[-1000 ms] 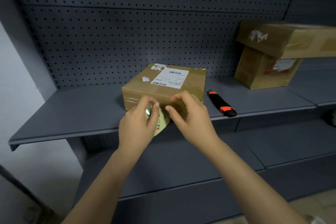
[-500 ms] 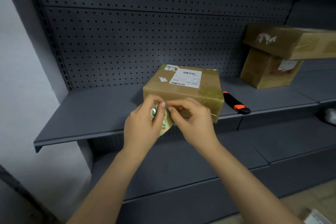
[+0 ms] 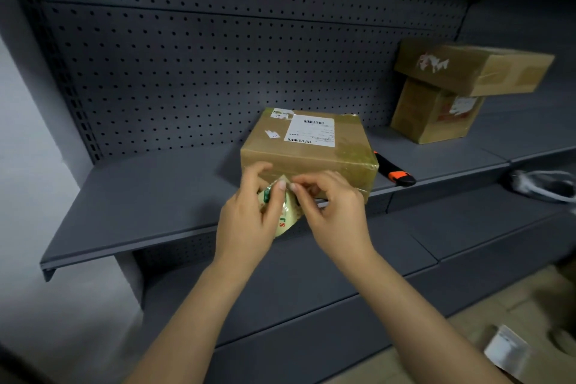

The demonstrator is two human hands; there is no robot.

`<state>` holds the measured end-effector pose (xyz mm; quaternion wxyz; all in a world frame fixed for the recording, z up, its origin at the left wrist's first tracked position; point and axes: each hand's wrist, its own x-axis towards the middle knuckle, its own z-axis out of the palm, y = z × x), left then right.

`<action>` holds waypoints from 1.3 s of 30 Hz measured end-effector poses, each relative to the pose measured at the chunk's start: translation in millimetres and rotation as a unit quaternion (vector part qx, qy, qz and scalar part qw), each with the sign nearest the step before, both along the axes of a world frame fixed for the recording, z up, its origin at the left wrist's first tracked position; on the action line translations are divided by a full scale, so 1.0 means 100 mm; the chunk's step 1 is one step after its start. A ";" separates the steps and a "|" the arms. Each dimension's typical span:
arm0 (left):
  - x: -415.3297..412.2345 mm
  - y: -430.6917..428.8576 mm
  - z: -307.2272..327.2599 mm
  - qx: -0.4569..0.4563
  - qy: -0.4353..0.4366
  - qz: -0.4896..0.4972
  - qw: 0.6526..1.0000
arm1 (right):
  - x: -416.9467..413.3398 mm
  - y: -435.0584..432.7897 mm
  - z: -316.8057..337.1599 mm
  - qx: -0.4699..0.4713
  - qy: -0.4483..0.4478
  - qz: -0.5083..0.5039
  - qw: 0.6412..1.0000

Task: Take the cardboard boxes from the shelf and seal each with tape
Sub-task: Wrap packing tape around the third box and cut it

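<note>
Left hand is gripping a yellowish tape roll, right hand pinching its edge, over a grey metal shelf; perforated grey panel beyond.

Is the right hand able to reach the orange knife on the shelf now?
Probably yes, once it lets go. The right hand pinches the tape roll that the left hand grips. The knife lies on the shelf right of the box, open from the front.

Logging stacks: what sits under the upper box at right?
Another cardboard box, on the shelf, carries the upper box, which overhangs it. Its top face is covered.
</note>
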<state>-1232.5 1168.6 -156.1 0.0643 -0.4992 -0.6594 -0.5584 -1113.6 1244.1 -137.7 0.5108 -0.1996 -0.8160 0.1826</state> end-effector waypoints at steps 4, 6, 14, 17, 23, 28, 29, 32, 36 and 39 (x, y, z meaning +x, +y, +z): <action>0.05 0.04 -0.01 0.020 0.006 -0.024 0.999 | 0.07 -0.03 0.00 -0.026 -0.033 -0.012 0.999; 0.11 0.07 0.00 0.037 0.013 -0.038 0.999 | 0.14 -0.03 0.01 -0.038 -0.046 -0.009 0.998; 0.52 0.34 0.17 0.066 0.060 -0.132 0.987 | 0.67 0.11 0.19 -0.056 0.030 0.006 0.998; 0.78 0.48 0.33 0.094 0.090 -0.164 0.978 | 1.01 0.19 0.31 -0.100 0.096 0.038 0.990; 1.43 1.21 0.50 0.092 0.130 -0.223 0.962 | 1.76 0.76 0.42 -0.136 0.120 -0.003 0.983; 1.78 2.13 0.35 0.006 0.224 -0.237 0.945 | 2.19 1.71 0.18 -0.156 0.109 -0.033 0.981; 1.82 2.33 0.30 -0.017 0.239 -0.237 0.942 | 2.27 1.93 0.12 -0.162 0.100 -0.034 0.981; 1.90 2.90 0.20 -0.085 0.275 -0.218 0.932 | 2.41 2.63 -0.06 -0.180 0.060 -0.036 0.981; 1.93 3.44 0.14 -0.168 0.286 -0.162 0.929 | 2.36 3.37 -0.21 -0.181 0.009 -0.037 0.983; 1.87 3.63 0.10 -0.227 0.277 -0.105 0.928 | 2.25 3.68 -0.30 -0.152 -0.038 -0.028 0.987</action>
